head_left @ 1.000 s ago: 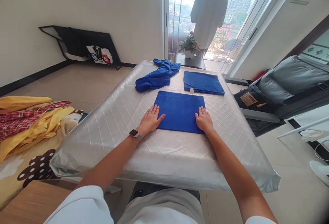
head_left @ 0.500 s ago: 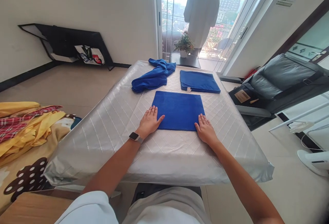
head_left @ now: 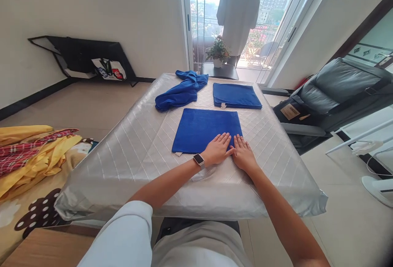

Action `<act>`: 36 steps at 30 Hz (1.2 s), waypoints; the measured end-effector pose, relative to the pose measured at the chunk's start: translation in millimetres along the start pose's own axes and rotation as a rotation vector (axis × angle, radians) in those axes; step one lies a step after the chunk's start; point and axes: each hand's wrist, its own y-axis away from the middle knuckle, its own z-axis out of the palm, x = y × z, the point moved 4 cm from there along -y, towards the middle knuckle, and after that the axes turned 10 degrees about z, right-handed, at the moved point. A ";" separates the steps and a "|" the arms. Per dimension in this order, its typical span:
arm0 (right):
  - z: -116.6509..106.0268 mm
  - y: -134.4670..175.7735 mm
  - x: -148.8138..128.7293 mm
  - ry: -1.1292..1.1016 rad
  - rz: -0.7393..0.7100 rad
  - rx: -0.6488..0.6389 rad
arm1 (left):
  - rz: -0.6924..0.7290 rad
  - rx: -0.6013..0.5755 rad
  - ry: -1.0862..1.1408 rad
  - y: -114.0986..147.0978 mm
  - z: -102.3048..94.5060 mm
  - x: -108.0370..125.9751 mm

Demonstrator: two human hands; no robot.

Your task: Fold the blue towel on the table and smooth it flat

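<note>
A folded blue cloth [head_left: 202, 128] lies flat on the silver-covered table [head_left: 129, 152], a small white tag poking out at its near left corner. My left hand [head_left: 217, 149], with a watch on the wrist, rests flat on the cloth's near right part, fingers stretched out. Beside it my right hand [head_left: 244, 152] lies flat across the near right corner, thumbs almost meeting. Neither hand grips anything. Farther back is a neat stack of folded blue cloths [head_left: 238, 95] with a white tag. A crumpled blue cloth [head_left: 182, 91] lies at the far left of the table.
Behind the table, a potted plant [head_left: 217, 50] stands on a black chair [head_left: 227, 71]; a person [head_left: 238, 13] is beyond, by the glass door. A dark recliner [head_left: 334, 95] is on the right. Yellow and plaid fabrics [head_left: 39, 156] are piled left, above a cardboard box [head_left: 49, 248].
My left hand has slid right from the cloth's left edge to beside my right hand. The cloth's near left corner and its tag are now uncovered. My right hand has barely moved.
</note>
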 end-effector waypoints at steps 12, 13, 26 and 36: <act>-6.8 1.4 -2.3 -0.032 0.048 -0.101 | -0.328 -0.068 -0.034 97.8 -7.4 -83.4; -6.7 1.2 -2.0 -0.037 0.048 -0.109 | -0.385 -0.071 -0.043 115.3 -9.1 -93.8; -5.2 -0.4 5.4 -0.015 0.031 -0.098 | -0.464 0.012 -0.076 165.1 -6.0 -102.6; -21.8 -18.6 10.2 0.025 -0.018 -0.102 | -0.467 0.023 -0.075 166.5 -10.5 -99.3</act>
